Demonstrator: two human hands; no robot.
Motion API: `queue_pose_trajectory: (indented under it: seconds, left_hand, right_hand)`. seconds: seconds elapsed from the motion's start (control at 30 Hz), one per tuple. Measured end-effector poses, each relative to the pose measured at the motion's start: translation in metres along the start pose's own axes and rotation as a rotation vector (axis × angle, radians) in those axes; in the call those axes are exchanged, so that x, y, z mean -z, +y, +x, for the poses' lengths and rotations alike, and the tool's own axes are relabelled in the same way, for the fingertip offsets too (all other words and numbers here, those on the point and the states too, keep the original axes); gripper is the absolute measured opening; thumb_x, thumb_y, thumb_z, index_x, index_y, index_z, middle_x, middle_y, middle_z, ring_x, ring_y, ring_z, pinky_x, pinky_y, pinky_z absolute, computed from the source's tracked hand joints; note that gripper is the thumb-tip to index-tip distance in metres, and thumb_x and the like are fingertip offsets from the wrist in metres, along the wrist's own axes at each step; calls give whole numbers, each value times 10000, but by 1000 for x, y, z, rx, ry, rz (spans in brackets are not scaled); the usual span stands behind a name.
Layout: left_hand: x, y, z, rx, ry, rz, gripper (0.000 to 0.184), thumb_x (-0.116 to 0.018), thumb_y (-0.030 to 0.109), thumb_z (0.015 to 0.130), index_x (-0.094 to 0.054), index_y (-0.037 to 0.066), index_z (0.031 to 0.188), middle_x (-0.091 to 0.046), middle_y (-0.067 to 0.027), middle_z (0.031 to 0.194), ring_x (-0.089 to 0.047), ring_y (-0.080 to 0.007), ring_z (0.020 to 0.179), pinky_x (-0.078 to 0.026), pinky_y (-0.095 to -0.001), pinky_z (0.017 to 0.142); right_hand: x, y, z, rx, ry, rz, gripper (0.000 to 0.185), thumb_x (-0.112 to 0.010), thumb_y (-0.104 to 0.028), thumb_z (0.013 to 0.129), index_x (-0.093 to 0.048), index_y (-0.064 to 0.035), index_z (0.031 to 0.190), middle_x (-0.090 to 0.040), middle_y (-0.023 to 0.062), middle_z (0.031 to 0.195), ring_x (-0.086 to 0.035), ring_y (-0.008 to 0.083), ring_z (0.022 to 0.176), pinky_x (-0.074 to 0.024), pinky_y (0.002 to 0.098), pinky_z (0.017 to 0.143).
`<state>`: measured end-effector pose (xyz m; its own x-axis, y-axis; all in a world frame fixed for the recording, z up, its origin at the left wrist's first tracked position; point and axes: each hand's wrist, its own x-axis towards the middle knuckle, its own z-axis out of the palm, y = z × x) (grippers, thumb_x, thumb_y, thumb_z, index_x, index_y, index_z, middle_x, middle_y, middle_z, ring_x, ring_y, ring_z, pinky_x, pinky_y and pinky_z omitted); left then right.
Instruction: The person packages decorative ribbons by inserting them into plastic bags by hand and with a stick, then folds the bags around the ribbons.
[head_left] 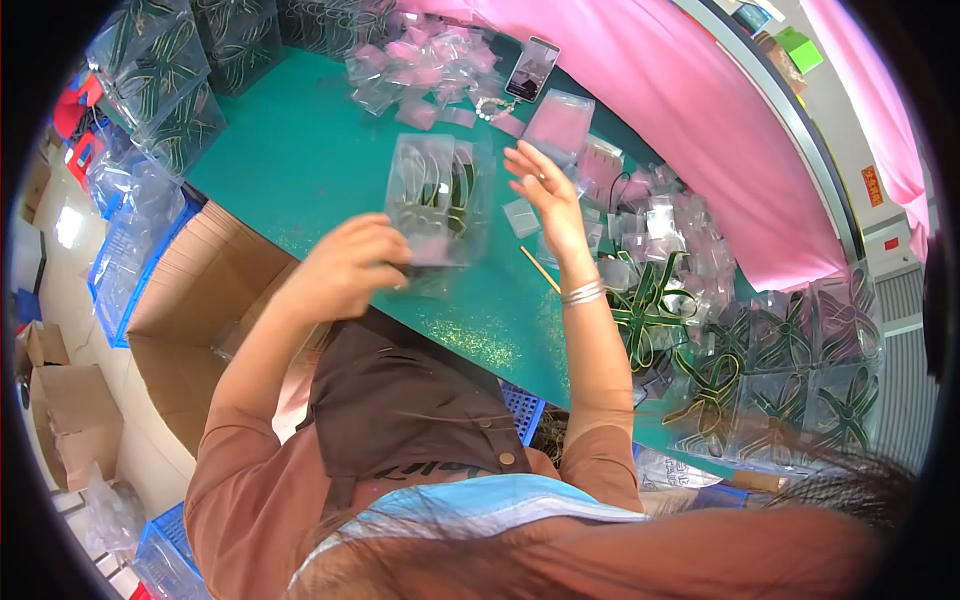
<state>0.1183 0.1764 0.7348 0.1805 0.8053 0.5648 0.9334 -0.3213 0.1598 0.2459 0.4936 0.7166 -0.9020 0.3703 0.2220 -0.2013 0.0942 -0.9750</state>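
Observation:
A clear plastic box (pixel 437 225) with dark green, gold-edged ribbon loops inside is at the table's near side. My left hand (pixel 358 262) is at its lower left corner, fingers curled against the edge and slightly blurred. My right hand (pixel 548 198) is raised to the right of the box, apart from it, with fingers spread and nothing in them. Just beyond those fingers lies a stack of clear pink-tinted sheets or bags (pixel 560 125). Beside my right forearm are loose green ribbon bows (pixel 648 310) and a thin yellowish stick (pixel 540 270).
Small clear and pink packets (pixel 425 65) are heaped at the back, near a phone (pixel 533 68). Packed bows (pixel 785 400) stand at the right, more packed boxes (pixel 165 75) at the far left. An open cardboard box (pixel 190 310) adjoins the green table (pixel 300 150).

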Motion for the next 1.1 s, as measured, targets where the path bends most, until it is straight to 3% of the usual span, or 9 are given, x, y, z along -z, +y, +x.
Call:
queue_pose_trajectory:
  seconds: [0.1,0.27,0.37,0.53,0.6,0.8,0.93,1.0,1.1]
  left_hand:
    - [3,-2,-16,339,99,165,420,-788,173,766,-615,81,1138,-626,-92,1013,-614,-324,993,-386,-558,1109]
    - [-42,45,43,525,300,320,509,-795,412,794,-607,84,1135,-604,-80,1027,-596,-286,988,-351,-557,1111]
    - [-56,33,40,489,320,284,346,-775,346,822,-660,88,1021,-612,-75,980,-604,-259,970,-375,-523,1095]
    - [-40,-14,-2,406,407,-25,142,-744,166,855,-687,96,965,-657,-56,1032,-647,-271,1058,-426,-509,1070]
    - [-34,-25,-5,420,356,-205,126,-715,191,904,-684,82,958,-681,-55,1031,-647,-271,1123,-409,-512,1088]
    - [-49,-30,13,481,591,-343,194,-645,223,985,-655,44,913,-676,-58,874,-666,-262,981,-426,-478,1060]
    - [-50,-20,16,589,636,-319,156,-631,188,990,-645,43,933,-667,-64,856,-660,-248,905,-468,-428,995]
    - [-42,-9,23,874,590,-509,135,-626,166,1000,-647,34,979,-675,-88,875,-652,-209,930,-489,-374,931]
    - [-38,-8,31,806,612,-430,82,-656,108,965,-653,45,1017,-681,-86,878,-658,-234,924,-502,-340,856]
  right_hand:
    - [-24,4,25,114,-119,66,601,-590,-172,1003,-368,-70,1551,-451,142,1549,-384,280,1458,-330,432,1167]
    - [-54,13,63,138,-178,239,557,-621,-226,996,-450,-58,1499,-609,113,1356,-509,225,1313,-364,375,1111]
    - [-48,24,56,114,-63,155,251,-685,-209,964,-657,-35,1142,-663,21,995,-604,139,981,-461,294,931]
    - [-19,4,-45,222,134,-282,121,-713,-119,922,-675,-58,1020,-673,34,982,-616,159,951,-478,341,931]
    - [-38,-15,-72,599,300,-705,86,-665,-133,956,-637,-63,997,-671,56,967,-624,201,1051,-433,428,1047]
    - [-38,-6,-61,354,107,-270,97,-607,-164,1002,-583,-73,981,-707,82,1040,-649,220,1104,-316,506,1175]
    - [-47,1,-62,214,235,-111,67,-616,-73,989,-604,-59,1054,-705,54,1037,-696,159,868,-406,381,1103]
    - [-55,8,-63,145,252,-21,139,-614,-23,974,-614,-52,1110,-700,72,1056,-671,166,986,-432,315,1044]
    - [-65,5,-61,367,374,-385,184,-568,26,969,-653,-48,1115,-692,109,1145,-547,245,1277,-427,378,1060]
